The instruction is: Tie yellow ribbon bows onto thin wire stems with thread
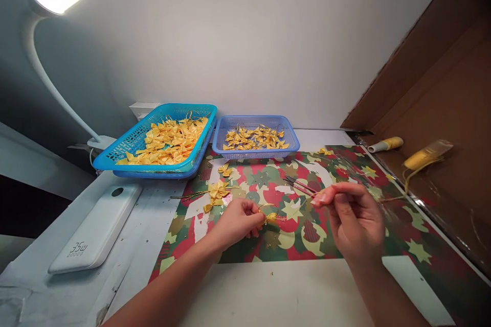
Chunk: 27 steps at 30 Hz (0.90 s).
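Observation:
My left hand (pixel 241 218) is closed in a pinch on a small yellow ribbon flower (pixel 270 216), just above the patterned sheet; part of the flower is hidden by the fingers. To the right, my right hand (pixel 356 219) is raised with thumb and fingers pinched together. A yellow thread (pixel 393 198) runs to it from a spool (pixel 420 158). Beside the right fingertips lie thread snips (pixel 299 186), their handles partly covered by the hand. Left of my left hand, several yellow ribbon flowers (pixel 218 190) with a twisted gold stem rest on the sheet.
A turquoise basket (pixel 111 159) and a smaller blue-violet basket (pixel 257 153), both holding many yellow ribbon flowers, stand along the wall. A white power bank (pixel 95 230) lies left, below a lamp (pixel 46 74). Another spool (pixel 385 144) lies near the cardboard wall (pixel 433 71) at right.

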### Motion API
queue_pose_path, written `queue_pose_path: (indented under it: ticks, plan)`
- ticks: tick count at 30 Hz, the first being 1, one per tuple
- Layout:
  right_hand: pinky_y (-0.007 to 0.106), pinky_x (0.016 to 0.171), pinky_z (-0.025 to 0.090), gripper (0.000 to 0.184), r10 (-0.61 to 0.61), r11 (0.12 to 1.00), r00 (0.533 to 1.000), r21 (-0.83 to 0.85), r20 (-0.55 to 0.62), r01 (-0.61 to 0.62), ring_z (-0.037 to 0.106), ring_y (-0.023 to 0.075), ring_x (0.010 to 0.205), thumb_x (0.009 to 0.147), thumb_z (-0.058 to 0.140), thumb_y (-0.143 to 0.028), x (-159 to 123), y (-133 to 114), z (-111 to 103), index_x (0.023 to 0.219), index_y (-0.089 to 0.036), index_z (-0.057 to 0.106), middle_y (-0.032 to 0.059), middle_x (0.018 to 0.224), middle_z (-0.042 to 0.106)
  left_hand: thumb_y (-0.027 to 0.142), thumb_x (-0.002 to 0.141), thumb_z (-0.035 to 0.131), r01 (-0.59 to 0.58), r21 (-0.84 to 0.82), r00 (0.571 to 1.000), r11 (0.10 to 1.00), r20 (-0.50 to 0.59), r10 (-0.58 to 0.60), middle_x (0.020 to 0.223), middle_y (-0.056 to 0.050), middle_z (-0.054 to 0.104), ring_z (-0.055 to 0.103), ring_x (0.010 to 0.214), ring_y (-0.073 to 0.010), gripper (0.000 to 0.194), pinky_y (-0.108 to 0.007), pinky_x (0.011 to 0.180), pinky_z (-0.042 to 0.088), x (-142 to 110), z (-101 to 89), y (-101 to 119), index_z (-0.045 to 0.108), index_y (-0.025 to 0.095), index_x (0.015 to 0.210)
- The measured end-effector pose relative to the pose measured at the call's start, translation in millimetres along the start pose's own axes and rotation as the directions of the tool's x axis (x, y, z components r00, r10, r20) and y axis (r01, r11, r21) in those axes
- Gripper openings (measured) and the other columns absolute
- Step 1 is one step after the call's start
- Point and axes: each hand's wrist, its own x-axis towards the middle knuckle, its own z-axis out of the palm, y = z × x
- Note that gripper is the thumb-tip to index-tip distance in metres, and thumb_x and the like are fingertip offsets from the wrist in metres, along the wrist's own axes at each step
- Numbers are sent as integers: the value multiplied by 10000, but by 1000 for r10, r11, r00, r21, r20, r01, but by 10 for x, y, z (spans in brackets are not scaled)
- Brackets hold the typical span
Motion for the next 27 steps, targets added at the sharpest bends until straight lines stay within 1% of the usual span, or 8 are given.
queue_pose_path:
  ticks: [5,9,12,17,20,23,25,27]
  plan:
    - [298,645,570,83,-22,999,1000,27,-21,23,628,126,663,908,566,-223,89,-43,-12,913,-244,647,-15,707,636,220,624,604,18,133,998,991,-64,-9,443,39,520,508,397,-84,173,-148,346,308,43,-11,-1,461,183,532]
    - [281,629,571,86,7,1000,1000,-4,26,-6,631,121,662,913,557,-219,203,-94,34,906,-238,640,-18,714,631,238,622,598,45,181,998,982,-59,-35,368,49,476,400,314,-69,178,-149,292,245,75,-21,-3,466,188,513]
    - [282,637,574,69,22,1000,998,-18,63,-20,629,117,666,908,568,-241,332,-86,111,905,-232,636,-19,721,622,259,630,586,63,203,997,977,-45,-55,365,42,488,334,277,-60,172,-157,267,224,118,-46,-19,489,184,510]
    - [277,636,571,103,39,999,994,-12,102,-38,625,109,636,878,606,-324,578,-4,301,886,-225,632,-25,715,622,264,632,578,57,241,998,969,-28,-52,406,14,526,412,315,-76,176,-157,292,257,197,-108,-7,527,169,494]
    - [286,650,573,132,71,996,989,34,131,-76,628,112,643,858,624,-354,700,61,402,884,-226,632,-24,719,629,267,635,580,50,258,999,965,-16,-47,459,2,553,461,355,-86,175,-161,307,264,231,-132,27,543,165,498]
    - [284,638,573,162,126,984,971,100,204,-149,626,109,620,827,653,-379,798,113,454,871,-225,633,-31,700,630,302,658,593,38,275,999,961,9,-42,480,-5,570,470,363,-93,212,-177,323,273,238,-181,60,535,166,506]
    - [276,615,569,183,167,969,949,133,268,-208,625,105,600,802,677,-387,844,125,465,866,-220,636,-34,692,635,368,680,616,31,289,999,957,25,-40,479,-2,576,456,359,-100,240,-193,334,278,204,-243,91,550,168,565]
    - [255,575,551,190,201,954,922,147,330,-261,621,99,577,790,688,-385,864,121,475,863,-216,641,-30,698,648,453,667,667,-4,306,1000,952,-1,5,508,8,592,471,390,-118,301,-208,355,299,134,-313,146,586,167,712]
